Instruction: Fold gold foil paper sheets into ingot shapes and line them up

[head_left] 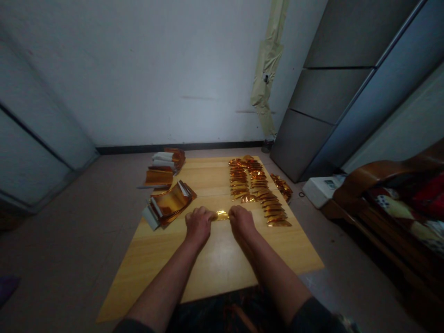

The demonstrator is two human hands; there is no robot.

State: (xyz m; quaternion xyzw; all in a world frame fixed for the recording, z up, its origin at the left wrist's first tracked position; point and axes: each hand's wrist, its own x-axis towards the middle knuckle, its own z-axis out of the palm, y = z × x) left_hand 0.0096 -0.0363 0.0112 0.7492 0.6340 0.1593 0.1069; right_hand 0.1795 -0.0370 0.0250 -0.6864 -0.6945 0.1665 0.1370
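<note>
A small strip of shiny gold foil paper (222, 215) lies across the middle of the wooden table, stretched between my two hands. My left hand (199, 225) is closed on its left end, and my right hand (242, 222) pinches the right end. Curled fingers cover both ends of the strip. Left of my hands rests a stack of gold foil sheets (171, 202) with pale backs. Rows of folded gold foil pieces (258, 182) overlap one another on the right side of the table.
The wooden table (215, 273) stands before a white wall (166, 74). More foil sheets (164, 162) sit at its far left corner, and a heap of folded foil (281, 187) is beyond its right edge. A grey refrigerator (326, 88), a white box (319, 190) and a wooden seat (374, 180) are to the right.
</note>
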